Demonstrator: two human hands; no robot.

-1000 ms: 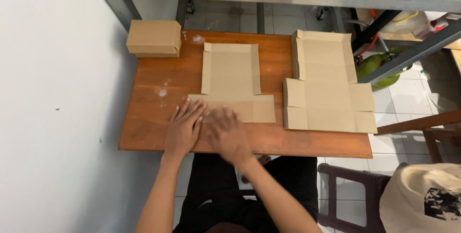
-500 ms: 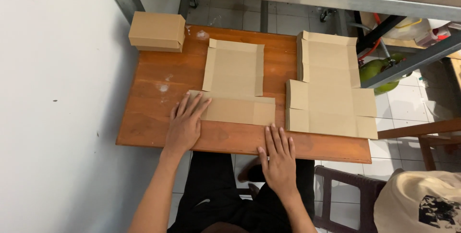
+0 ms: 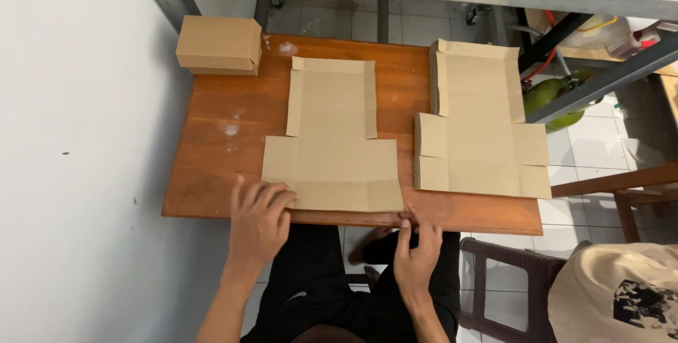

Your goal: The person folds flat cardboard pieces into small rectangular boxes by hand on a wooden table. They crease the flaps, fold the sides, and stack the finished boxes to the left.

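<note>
One cardboard blank (image 3: 332,142) under left hand (image 3: 258,220)

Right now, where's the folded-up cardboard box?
In the head view, the closed cardboard box sits on the far left corner of the wooden table, beside the white wall, up-left of the flat cardboard sheet.

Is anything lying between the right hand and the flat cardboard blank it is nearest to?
Nothing visible does. The right hand sits at the table's near edge, just below the flat cardboard blank's lower right corner, with only bare wood between. The left hand rests on its lower left corner.
</note>
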